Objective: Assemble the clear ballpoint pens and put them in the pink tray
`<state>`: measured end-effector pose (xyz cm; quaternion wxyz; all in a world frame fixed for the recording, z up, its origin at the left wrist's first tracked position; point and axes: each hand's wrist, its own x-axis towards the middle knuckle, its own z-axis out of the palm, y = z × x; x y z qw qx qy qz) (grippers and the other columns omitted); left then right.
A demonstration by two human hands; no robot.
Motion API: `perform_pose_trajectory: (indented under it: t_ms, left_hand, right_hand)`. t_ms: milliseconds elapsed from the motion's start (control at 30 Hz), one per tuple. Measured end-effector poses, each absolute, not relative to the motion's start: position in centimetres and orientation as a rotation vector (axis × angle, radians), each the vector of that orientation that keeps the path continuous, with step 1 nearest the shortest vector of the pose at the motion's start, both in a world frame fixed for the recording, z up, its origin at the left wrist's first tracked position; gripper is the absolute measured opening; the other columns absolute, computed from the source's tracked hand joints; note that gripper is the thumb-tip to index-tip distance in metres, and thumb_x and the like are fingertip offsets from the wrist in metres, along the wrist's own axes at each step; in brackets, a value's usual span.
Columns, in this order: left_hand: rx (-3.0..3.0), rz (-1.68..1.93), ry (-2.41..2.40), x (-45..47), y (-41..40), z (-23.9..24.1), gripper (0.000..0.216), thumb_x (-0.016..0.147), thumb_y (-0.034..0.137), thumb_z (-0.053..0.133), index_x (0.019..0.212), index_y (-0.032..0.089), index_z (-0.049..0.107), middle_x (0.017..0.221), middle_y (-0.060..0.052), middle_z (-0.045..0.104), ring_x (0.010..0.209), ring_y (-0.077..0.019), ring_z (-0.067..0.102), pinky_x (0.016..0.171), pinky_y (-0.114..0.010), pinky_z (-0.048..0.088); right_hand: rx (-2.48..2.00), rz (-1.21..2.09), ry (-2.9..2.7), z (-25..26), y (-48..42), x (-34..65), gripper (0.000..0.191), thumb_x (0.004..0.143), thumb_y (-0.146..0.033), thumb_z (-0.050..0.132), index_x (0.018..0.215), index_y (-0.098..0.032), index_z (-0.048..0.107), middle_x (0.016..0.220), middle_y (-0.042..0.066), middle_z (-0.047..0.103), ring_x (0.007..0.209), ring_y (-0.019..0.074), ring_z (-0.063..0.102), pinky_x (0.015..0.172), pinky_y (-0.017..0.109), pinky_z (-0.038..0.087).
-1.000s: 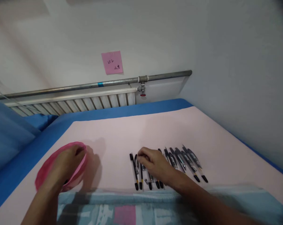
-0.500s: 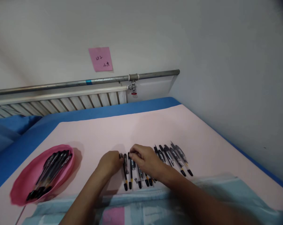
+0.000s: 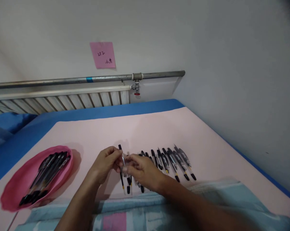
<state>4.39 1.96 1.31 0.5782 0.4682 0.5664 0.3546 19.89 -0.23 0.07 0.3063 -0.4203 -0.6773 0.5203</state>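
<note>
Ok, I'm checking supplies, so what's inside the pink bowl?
Black gel pens lie bunched together in the pink bowl. The bowl directly beneath them is covered, so anything under the bunch can't be seen.

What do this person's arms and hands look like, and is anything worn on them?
The left hand and right hand are bare: no gloves or rings show. Neither the left forearm nor the right forearm shows a sleeve, watch or bracelet.

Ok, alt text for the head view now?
Left hand and right hand meet at a slim clear pen piece over a pink surface. Loose pen parts lie to the right; at left, a pink bowl holds black pens.
</note>
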Motion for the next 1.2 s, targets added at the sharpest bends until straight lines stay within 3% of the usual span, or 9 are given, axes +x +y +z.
perform_pose_trajectory:
  t_ms: [200, 433, 667, 900, 1067, 1200]
  left_hand:
    - [1.120, 0.787, 1.217, 4.1, 1.5, 1.7, 0.022, 0.067, 0.037, 0.059, 0.070, 0.016, 0.053, 0.057, 0.001, 0.057, 0.048, -0.0105, 0.051, 0.044, -0.022, 0.042]
    - [1.414, 0.256, 1.668, 3.1, 1.0, -0.3, 0.014, 0.058, 0.026, 0.058, 0.053, 0.020, 0.046, 0.038, 0.003, 0.047, 0.030, -0.0128, 0.043, 0.029, -0.021, 0.028]
    - [1.649, 0.132, 1.749, 3.7, 1.0, 0.2, 0.019, 0.056, 0.019, 0.050, 0.039, 0.021, 0.043, 0.030, -0.001, 0.046, 0.024, -0.0142, 0.040, 0.031, -0.023, 0.021]
    - [1.567, 0.503, 1.873, 1.6, 2.0, -0.1, 0.014, 0.056, 0.017, 0.055, 0.043, 0.019, 0.049, 0.036, 0.001, 0.050, 0.031, -0.0123, 0.043, 0.039, -0.023, 0.027]
    - [0.888, 1.135, 1.346, 0.4, 2.9, 0.3, 0.015, 0.062, 0.028, 0.063, 0.058, 0.017, 0.053, 0.051, 0.002, 0.057, 0.048, -0.0115, 0.054, 0.051, -0.024, 0.045]
    - [0.674, 1.317, 1.191, 0.0, 3.2, 0.5, 0.016, 0.058, 0.022, 0.068, 0.063, 0.014, 0.055, 0.055, 0.000, 0.060, 0.053, -0.0114, 0.057, 0.049, -0.022, 0.047]
  right_hand:
    - [-1.243, 1.416, -1.643, 0.0, 0.5, 20.4, 0.007, 0.071, -0.018, 0.053, 0.078, -0.018, 0.051, 0.058, -0.006, 0.046, 0.050, 0.0067, 0.039, 0.045, 0.017, 0.027]
    - [-1.295, 1.340, -1.597, 0.4, 1.1, 21.1, 0.012, 0.072, -0.024, 0.054, 0.082, -0.018, 0.054, 0.057, -0.006, 0.045, 0.051, 0.0076, 0.041, 0.046, 0.018, 0.029]
    - [-1.321, 1.292, -1.674, 0.6, 0.9, 21.0, 0.011, 0.073, -0.023, 0.053, 0.083, -0.018, 0.054, 0.056, -0.006, 0.045, 0.051, 0.0074, 0.040, 0.047, 0.018, 0.029]
    - [-1.315, 1.209, -1.831, 0.6, 0.7, 21.2, 0.013, 0.077, -0.026, 0.050, 0.086, -0.018, 0.055, 0.058, -0.005, 0.046, 0.050, 0.0073, 0.039, 0.046, 0.018, 0.028]
    - [-1.274, 1.214, -2.002, 0.7, 0.0, 20.8, 0.012, 0.078, -0.025, 0.051, 0.084, -0.017, 0.058, 0.061, -0.003, 0.050, 0.055, 0.0081, 0.044, 0.048, 0.018, 0.029]
    - [-1.238, 1.260, -2.064, 0.4, -0.3, 20.5, 0.017, 0.079, -0.027, 0.051, 0.090, -0.018, 0.060, 0.062, -0.003, 0.052, 0.054, 0.0086, 0.046, 0.048, 0.018, 0.030]
